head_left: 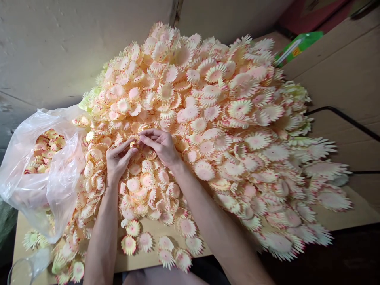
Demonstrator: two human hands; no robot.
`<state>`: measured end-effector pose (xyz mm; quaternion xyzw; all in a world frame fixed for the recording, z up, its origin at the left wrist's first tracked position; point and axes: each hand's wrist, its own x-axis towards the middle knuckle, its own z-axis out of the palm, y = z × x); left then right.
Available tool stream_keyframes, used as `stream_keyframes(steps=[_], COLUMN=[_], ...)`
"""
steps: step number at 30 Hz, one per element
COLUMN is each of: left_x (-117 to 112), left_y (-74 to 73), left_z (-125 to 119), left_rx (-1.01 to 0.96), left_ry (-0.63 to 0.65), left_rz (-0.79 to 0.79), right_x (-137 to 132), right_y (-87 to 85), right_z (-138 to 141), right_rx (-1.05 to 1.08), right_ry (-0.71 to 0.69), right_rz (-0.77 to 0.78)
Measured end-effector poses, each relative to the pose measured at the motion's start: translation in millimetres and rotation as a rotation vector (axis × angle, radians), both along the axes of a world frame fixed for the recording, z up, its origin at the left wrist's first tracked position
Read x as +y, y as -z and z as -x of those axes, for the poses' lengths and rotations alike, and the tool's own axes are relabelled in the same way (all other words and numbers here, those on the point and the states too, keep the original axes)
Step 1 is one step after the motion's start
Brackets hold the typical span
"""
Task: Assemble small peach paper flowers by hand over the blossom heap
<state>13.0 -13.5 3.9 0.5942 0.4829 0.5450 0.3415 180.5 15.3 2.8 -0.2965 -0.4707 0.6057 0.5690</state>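
Through the head view I see the left hand [120, 160] pinching a small curled flower [132, 145] between thumb and forefinger, low over the pile [204, 107], presumably so both hands meet on it; whether the right hand [162, 147] grips it too, I can't tell. The bag [59, 186] gapes at left, seemingly for easy reach. The pile spills past the worktop [118, 262] edge at right; nearer me, looser flowers leave more room.

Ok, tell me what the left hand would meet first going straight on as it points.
Most likely the right hand, just ahead of the left hand, though depth there is unclear.
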Motion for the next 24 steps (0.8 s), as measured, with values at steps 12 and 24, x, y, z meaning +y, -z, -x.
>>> stream_keyframes(steps=[12, 24], left_x=[-0.7, 3.7], left_y=[-2.5, -1.5], left_z=[0.3, 1.4], left_rx=[0.091, 0.049], left_ry=[-0.015, 0.087], left_rz=[-0.063, -0.169], right_x=[2.5, 3.2], right_y=[3.2, 5.3], right_z=[0.9, -0.8], right_rx=[0.043, 0.064], right_ry=[0.019, -0.060], right_rz=[0.056, 0.011])
